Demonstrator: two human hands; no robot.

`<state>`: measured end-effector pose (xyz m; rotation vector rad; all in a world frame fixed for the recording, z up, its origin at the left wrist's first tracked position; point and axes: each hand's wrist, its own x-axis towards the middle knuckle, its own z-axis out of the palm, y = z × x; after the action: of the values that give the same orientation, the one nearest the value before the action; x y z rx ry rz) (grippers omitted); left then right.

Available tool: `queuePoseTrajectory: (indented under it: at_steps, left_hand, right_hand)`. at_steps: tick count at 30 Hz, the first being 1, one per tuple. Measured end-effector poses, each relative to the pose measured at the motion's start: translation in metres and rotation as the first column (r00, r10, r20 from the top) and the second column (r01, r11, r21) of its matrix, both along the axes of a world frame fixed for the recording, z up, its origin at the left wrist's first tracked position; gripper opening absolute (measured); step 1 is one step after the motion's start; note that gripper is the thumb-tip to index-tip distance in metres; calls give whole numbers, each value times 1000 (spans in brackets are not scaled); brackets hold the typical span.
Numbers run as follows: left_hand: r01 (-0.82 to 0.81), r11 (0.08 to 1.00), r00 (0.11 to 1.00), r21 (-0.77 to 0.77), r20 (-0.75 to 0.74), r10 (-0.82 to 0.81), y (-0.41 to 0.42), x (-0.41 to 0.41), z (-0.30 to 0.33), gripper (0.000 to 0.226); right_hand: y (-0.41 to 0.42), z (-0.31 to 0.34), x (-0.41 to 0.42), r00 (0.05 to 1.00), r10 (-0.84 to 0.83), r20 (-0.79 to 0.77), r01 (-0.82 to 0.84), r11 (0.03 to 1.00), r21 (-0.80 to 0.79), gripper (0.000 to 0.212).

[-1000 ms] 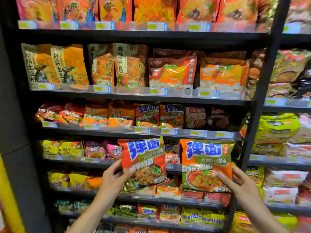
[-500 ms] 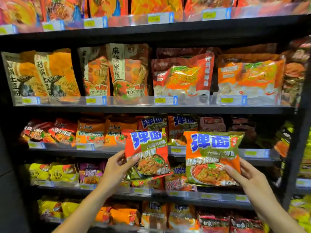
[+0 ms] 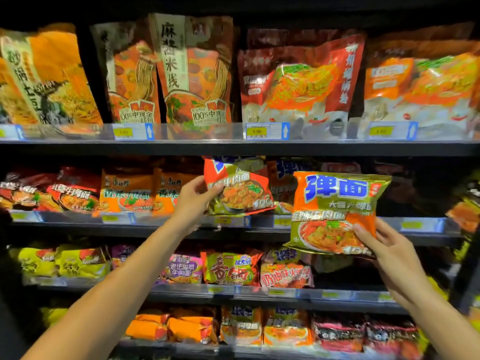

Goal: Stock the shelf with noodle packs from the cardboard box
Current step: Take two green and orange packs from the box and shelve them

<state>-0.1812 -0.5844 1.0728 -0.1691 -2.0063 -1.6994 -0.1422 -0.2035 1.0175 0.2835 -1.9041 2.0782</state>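
Pinched at its left edge, a red-and-green foil noodle pack (image 3: 237,189) enters the black middle shelf (image 3: 78,226) in the left hand (image 3: 193,197); right hand (image 3: 387,245) grips a matching orange-green pack (image 3: 335,211) below, awaiting placement alongside.

We see a dark shelf rack (image 3: 233,148) with four boards, one above the other. On the top board stand tall noodle bags (image 3: 193,71), orange, brown and red, side by side. Along its front edge run clear strips with yellow price tags (image 3: 256,131). On the next board lie small red and orange noodle packs (image 3: 128,193). Below them sit yellow packs (image 3: 80,262), a purple pack (image 3: 183,268) and a red and green pack (image 3: 231,268). On the lowest board lie orange packs (image 3: 191,329) and dark packs (image 3: 337,333).
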Motion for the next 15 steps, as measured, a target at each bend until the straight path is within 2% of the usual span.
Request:
queuePoseTrajectory:
  at_steps: [3, 5, 7, 9, 12, 14, 15]
  left_hand:
    - [-27, 998, 1000, -61, -16, 26, -5, -28, -1, 24]
    - [-59, 991, 998, -119, 10, 61, -7, -41, -8, 34]
    - [-122, 961, 990, -247, 38, 135, -9, -51, -19, 42]
    - [-181, 893, 980, -411, 4, 201, -10, -57, -27, 35]
    - [-302, 756, 953, -581, -160, 258, -10, -51, -27, 32]
    - [-386, 647, 922, -658, -255, 291, -10, -42, -22, 35]
    - [-408, 623, 912, -668, -272, 306, -11, -37, -20, 37]
  right_hand:
    - [-5, 3, -2, 1000, -17, -1, 17, 1000, -13, 36]
    - [-6, 4, -4, 1000, -25, -5, 25, 999, -25, 36]
    - [-6, 7, -7, 999, -32, -7, 31, 999, -24, 36]
    - [-6, 10, -10, 999, -38, -5, 38, 999, -13, 35]
    - [-7, 20, -19, 999, -41, 6, 41, 999, -7, 34]
    - [-9, 28, -31, 999, -30, 17, 30, 1000, -9, 34]
    - [-9, 32, -39, 1000, -24, 20, 25, 1000, -6, 33]
